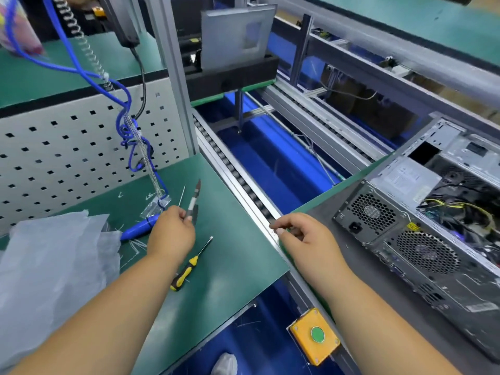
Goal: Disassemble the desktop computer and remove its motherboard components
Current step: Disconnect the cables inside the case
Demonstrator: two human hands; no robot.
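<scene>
Gripping pliers (194,201), the left hand (173,231) lies far from the computer (433,226); the right hand (305,236), nearer, is loosely curled and empty.

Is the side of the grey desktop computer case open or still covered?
Open. The grey desktop computer case lies on its side with no panel on top; yellow and black cables show inside.

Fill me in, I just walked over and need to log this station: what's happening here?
A person is taking apart a desktop computer, which lies open on the right. The left hand holds a slim pointed tool above the green mat. The right hand hovers loosely curled near the conveyor edge, holding nothing. A yellow-handled screwdriver lies unused on the mat.
</scene>
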